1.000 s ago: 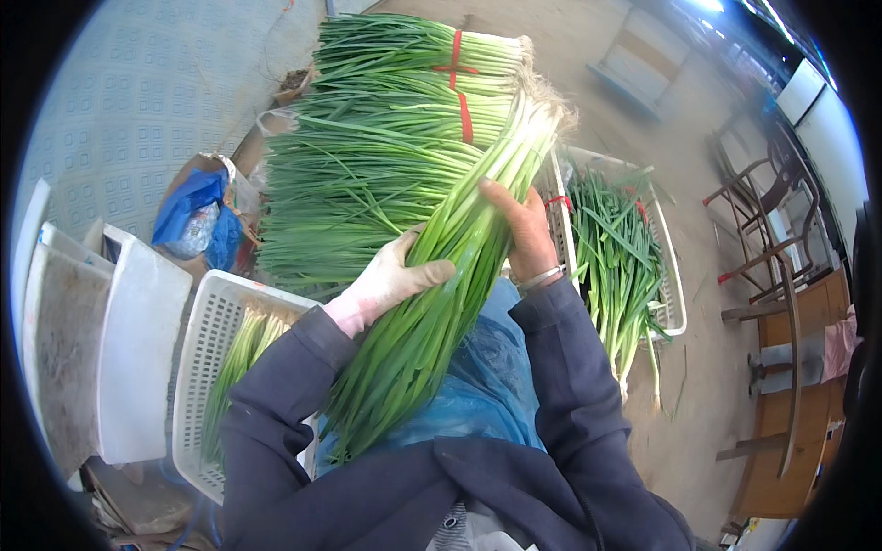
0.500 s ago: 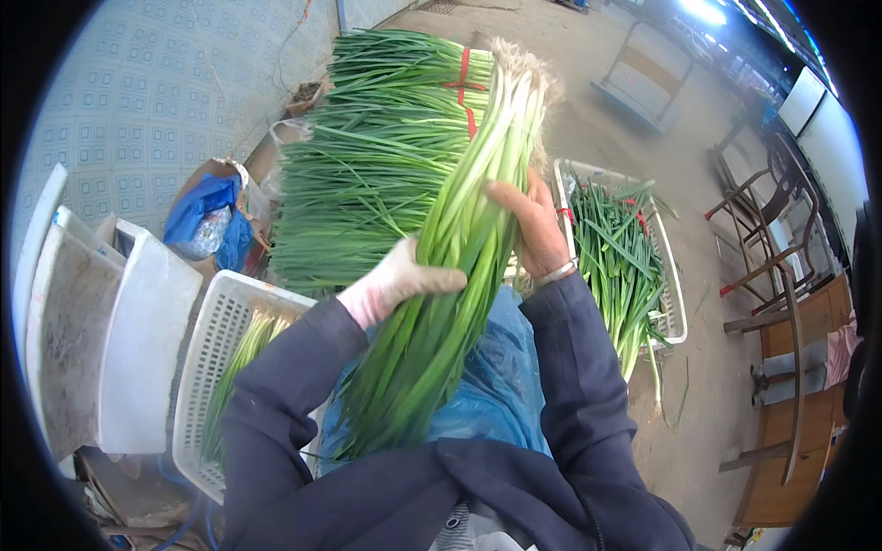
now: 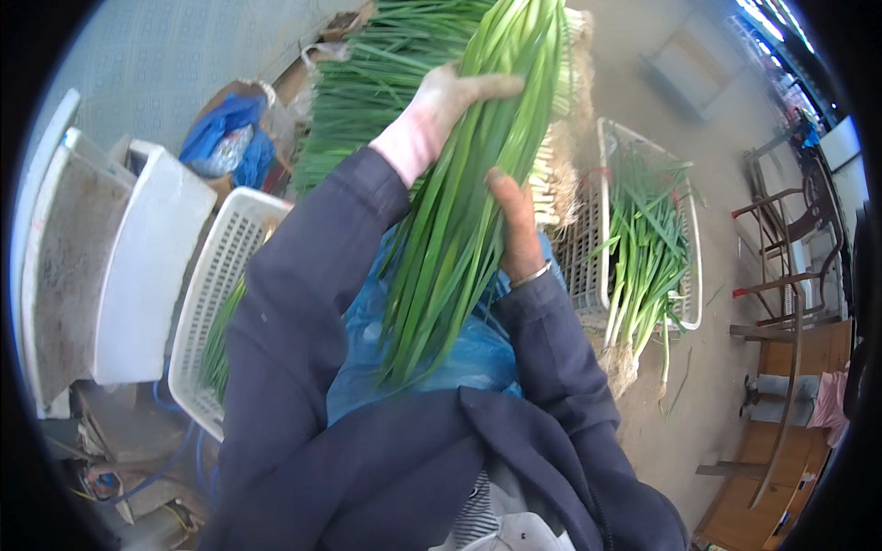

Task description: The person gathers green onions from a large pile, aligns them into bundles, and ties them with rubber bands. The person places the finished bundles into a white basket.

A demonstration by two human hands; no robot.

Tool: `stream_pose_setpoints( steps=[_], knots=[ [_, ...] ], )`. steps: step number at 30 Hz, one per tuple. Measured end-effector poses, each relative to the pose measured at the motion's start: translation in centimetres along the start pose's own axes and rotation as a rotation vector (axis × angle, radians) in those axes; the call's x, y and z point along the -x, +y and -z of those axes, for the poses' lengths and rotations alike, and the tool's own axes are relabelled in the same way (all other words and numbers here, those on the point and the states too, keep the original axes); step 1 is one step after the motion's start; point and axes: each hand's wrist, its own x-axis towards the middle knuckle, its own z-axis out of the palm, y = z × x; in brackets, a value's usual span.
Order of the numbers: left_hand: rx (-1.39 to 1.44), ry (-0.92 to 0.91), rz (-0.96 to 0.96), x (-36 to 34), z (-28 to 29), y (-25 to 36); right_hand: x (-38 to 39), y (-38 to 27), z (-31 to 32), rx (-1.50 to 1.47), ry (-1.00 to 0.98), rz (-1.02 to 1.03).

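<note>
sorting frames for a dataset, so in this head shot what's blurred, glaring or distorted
Head view: the gloved left hand on the scallions looks soft, its thumb smeared; head view, upper right: the ceiling lights glare white and the platform cart is hazy; head view, right side: the long wooden bar bows with the fisheye, and the corners go black.

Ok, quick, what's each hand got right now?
Left hand: closed on the bundle of green onions, thumb across the front.
Right hand: holding the same bundle lower down, thumb in front, fingers hidden.
</note>
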Motion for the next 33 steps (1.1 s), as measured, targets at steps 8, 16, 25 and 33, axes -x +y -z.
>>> stream_pose_setpoints(
  steps=[8,16,25,33],
  knots=[
    [0.204,-0.130,0.157,-7.3,2.4,-4.1,-1.0,2.2,1.5,-0.001,0.110,0.008],
    [-0.190,0.186,0.551,-3.3,5.1,-15.1,-8.2,6.1,8.7,0.005,0.480,-0.347],
    [0.328,0.014,0.659,8.9,3.2,-17.2,-7.2,8.5,10.7,-0.196,0.335,-0.325],
    [0.608,0.116,0.671,15.5,1.4,-15.6,-7.1,9.6,9.4,-0.113,0.407,-0.184]
  ],
)
